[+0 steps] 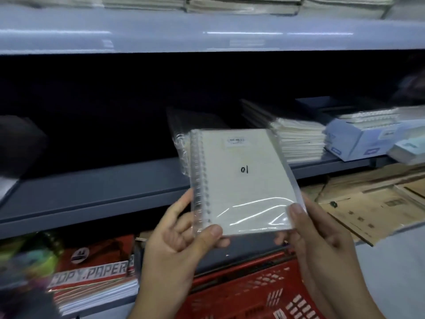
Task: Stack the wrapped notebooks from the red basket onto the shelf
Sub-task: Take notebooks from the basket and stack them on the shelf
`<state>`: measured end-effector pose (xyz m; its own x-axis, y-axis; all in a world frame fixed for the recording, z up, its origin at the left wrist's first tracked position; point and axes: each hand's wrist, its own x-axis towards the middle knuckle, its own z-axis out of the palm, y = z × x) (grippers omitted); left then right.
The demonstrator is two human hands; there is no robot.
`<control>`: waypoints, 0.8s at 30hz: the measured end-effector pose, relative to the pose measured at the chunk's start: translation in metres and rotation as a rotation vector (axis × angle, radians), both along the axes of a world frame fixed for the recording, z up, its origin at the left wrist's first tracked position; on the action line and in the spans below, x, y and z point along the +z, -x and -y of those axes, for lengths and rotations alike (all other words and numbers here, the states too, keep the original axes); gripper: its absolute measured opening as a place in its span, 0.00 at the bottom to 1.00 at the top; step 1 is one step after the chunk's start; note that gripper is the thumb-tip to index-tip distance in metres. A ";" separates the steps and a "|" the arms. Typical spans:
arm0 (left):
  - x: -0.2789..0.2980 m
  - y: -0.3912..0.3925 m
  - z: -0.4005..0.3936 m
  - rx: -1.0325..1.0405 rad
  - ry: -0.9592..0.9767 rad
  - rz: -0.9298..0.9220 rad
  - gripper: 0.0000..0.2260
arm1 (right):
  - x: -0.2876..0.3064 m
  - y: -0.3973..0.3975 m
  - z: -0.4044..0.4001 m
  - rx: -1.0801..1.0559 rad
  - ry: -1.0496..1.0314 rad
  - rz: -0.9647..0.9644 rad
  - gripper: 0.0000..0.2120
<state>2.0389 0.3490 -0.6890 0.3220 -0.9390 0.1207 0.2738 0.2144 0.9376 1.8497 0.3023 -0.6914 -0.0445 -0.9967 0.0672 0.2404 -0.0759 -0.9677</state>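
A wrapped spiral notebook (243, 178) with a cream cover, a barcode sticker and a handwritten mark is held up in front of the grey middle shelf (96, 187). My left hand (177, 245) grips its lower left corner by the spiral. My right hand (322, 238) grips its lower right corner. The red basket (248, 295) sits below my hands, its inside mostly hidden by them. A stack of similar wrapped notebooks (299, 141) lies on the shelf just right of the held one.
Blue-and-white boxes (361, 137) holding more spiral notebooks stand at the shelf's right end. Copy paper packs (96, 268) fill the lower shelf at left. Brown cardboard (372, 203) lies at lower right. The upper shelf (207, 31) carries paper stacks. The middle shelf's left part is dark.
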 end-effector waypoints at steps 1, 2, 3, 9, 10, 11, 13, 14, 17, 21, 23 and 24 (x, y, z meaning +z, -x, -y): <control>0.008 -0.003 0.004 0.025 0.030 0.041 0.34 | 0.005 -0.001 0.009 0.028 0.031 -0.001 0.15; 0.017 -0.007 0.009 0.042 0.057 0.076 0.35 | 0.013 -0.004 0.017 0.064 0.065 -0.016 0.15; 0.026 -0.010 0.014 0.051 0.085 0.096 0.35 | 0.022 -0.006 0.024 0.096 0.095 -0.038 0.15; 0.071 -0.036 0.066 0.156 0.180 0.253 0.34 | 0.070 -0.027 0.090 0.170 0.182 -0.102 0.12; 0.075 -0.044 0.079 0.212 0.175 0.310 0.31 | 0.075 -0.033 0.104 0.171 0.183 -0.141 0.12; 0.076 -0.052 0.092 0.258 0.161 0.356 0.28 | 0.077 -0.041 0.120 0.163 0.177 -0.182 0.12; 0.075 -0.062 0.113 0.267 0.129 0.382 0.19 | 0.074 -0.056 0.149 0.107 0.173 -0.280 0.14; 0.073 -0.064 0.121 0.261 0.107 0.381 0.17 | 0.070 -0.064 0.161 0.061 0.179 -0.329 0.16; 0.064 -0.062 0.136 0.292 -0.003 0.365 0.13 | 0.055 -0.082 0.184 -0.082 0.188 -0.426 0.23; 0.049 -0.054 0.144 0.410 -0.124 0.452 0.14 | 0.035 -0.087 0.193 -0.147 0.266 -0.691 0.28; 0.043 -0.053 0.146 0.451 -0.108 0.489 0.13 | 0.020 -0.085 0.192 -0.087 0.229 -0.750 0.26; 0.040 -0.054 0.147 0.448 -0.079 0.500 0.12 | 0.014 -0.082 0.188 -0.027 0.177 -0.704 0.24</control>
<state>2.0930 0.2022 -0.6488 0.6053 -0.7401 0.2930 -0.2964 0.1321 0.9459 1.9318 0.1146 -0.6779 0.0448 -0.9674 0.2494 -0.4395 -0.2433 -0.8647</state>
